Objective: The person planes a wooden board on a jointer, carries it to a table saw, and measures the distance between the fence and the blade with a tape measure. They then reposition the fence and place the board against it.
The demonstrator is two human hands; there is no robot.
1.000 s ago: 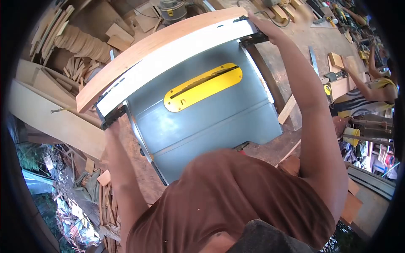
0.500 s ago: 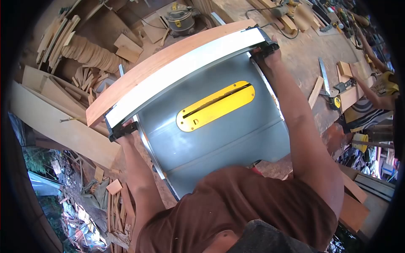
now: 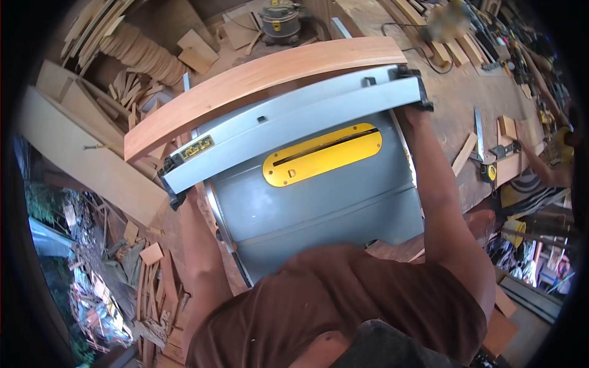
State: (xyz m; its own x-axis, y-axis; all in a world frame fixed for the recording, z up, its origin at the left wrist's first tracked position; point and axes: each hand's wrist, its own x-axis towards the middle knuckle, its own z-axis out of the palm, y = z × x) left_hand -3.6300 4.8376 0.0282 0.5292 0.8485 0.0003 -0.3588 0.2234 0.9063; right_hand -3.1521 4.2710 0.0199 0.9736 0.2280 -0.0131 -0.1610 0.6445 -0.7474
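Note:
A grey metal rip fence with black end clamps spans the grey saw table, tilted so its top face and near side show. At its left end my left hand is closed around the clamp, fingers partly hidden beneath it. My right hand grips the other end, its fingers mostly covered by the black clamp. Just on my side of the fence lies the yellow throat plate with its dark slot. Beyond the fence, a long reddish wooden board stretches across, apart from both hands.
A shop vacuum stands at the back. Plywood offcuts lean at left, and scrap strips lie below them. On the right bench are a tape measure, a square and another person's arm.
Both hands have drawn the rip fence toward me and tipped it, so its label now shows. A gap has opened between it and the wooden board.

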